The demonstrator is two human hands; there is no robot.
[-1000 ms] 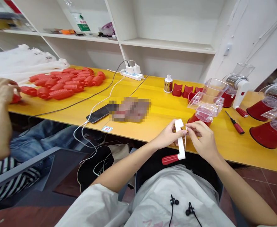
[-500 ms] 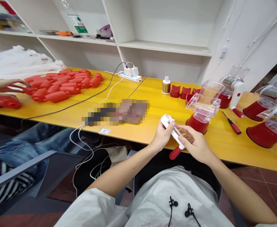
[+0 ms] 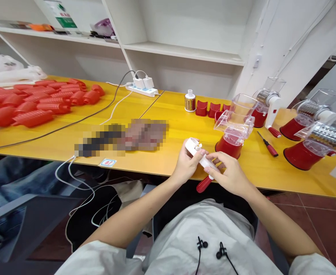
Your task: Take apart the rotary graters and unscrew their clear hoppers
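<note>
Both hands hold a white crank handle (image 3: 209, 163) with a red grip (image 3: 204, 184) at its lower end, just over the table's front edge. My left hand (image 3: 186, 162) is closed around the upper part, its thumb lying on top. On the lower part, the fingers and thumb of my right hand (image 3: 228, 172) are closed. Just behind my right hand stands a rotary grater body (image 3: 233, 131) with a clear hopper and a red base. A drum grater (image 3: 190, 102) stands upright farther back, beside several red curved pieces (image 3: 201, 108).
More rotary graters (image 3: 305, 151) stand at the right, near a screwdriver (image 3: 267, 144). Several red ribbed parts (image 3: 34, 117) lie piled at the left. A power strip (image 3: 142, 90) with cables sits at the back. A blurred-out object (image 3: 145, 134) lies left of my hands.
The view has swung right, so the scene sits farther left. The crank handle has turned in my hands, its hollow side less exposed. The co-worker's hands at the left are out of view.
</note>
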